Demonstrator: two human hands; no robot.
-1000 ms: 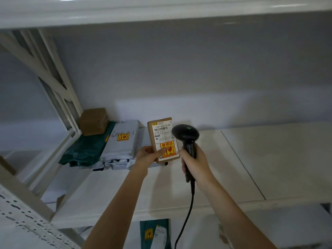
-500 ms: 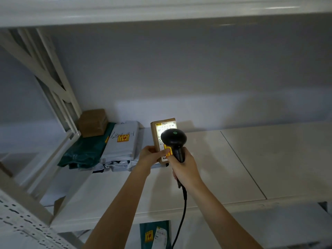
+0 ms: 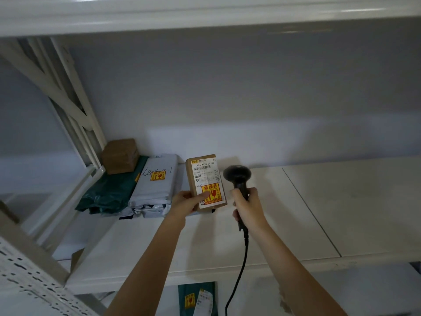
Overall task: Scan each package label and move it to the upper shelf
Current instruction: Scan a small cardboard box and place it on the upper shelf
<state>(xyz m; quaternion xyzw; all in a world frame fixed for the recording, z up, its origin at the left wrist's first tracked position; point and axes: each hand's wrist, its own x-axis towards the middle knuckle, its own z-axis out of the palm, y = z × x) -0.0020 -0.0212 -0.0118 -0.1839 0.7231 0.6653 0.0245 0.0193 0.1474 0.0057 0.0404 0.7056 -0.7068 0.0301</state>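
A small brown cardboard box [image 3: 205, 179] with a white shipping label and a yellow fragile sticker faces me above the white shelf [image 3: 296, 213]. My left hand [image 3: 185, 201] grips its lower left corner, thumb on the sticker. My right hand [image 3: 247, 204] is wrapped round the handle of a black barcode scanner [image 3: 237, 175], held just right of the box, with its head apart from the label. The scanner's cable [image 3: 239, 270] hangs down past the shelf's front edge.
At the shelf's left end lie a green mailer [image 3: 111, 192], grey mailers [image 3: 157, 185] and a brown box [image 3: 120, 156], next to the rack's white upright [image 3: 75, 106]. Another shelf board [image 3: 205, 17] spans overhead. A green package [image 3: 197, 299] sits on the level below.
The scanner swung left over the label, which lit up, then drew back to the right of the box. The light is gone. The box stayed in my left hand.
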